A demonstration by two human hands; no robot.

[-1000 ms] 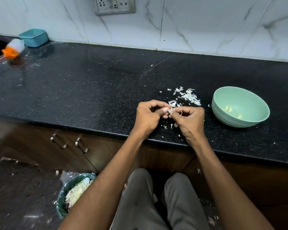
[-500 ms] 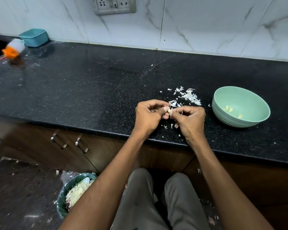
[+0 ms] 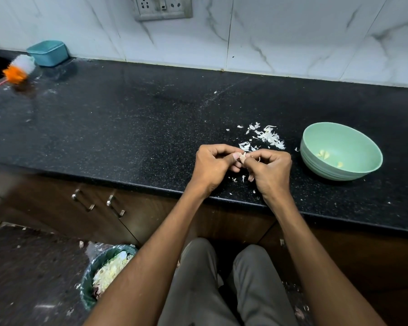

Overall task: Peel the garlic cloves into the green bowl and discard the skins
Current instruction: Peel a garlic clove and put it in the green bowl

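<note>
A small garlic clove [image 3: 242, 156] sits between both hands above the black counter [image 3: 127, 128], near its front edge. My left hand [image 3: 213, 167] pinches the clove with thumb and fingers curled. My right hand [image 3: 269, 171] pinches it from the other side, a strip of skin showing by its fingers. The green bowl [image 3: 353, 170] stands to the right of my hands with a few peeled cloves [image 3: 323, 154] inside. Loose white skins [image 3: 266, 137] lie scattered on the counter just behind my hands.
A lined bin [image 3: 104, 274] holding skins stands on the floor at the lower left. A teal box [image 3: 48, 52] and an orange-and-white brush [image 3: 18, 69] sit at the counter's far left. Cabinet handles [image 3: 114, 205] are below the edge. A socket plate [image 3: 161, 7] is on the wall.
Both hands stay in the same spot with the clove; only the fingers have shifted slightly against it.
</note>
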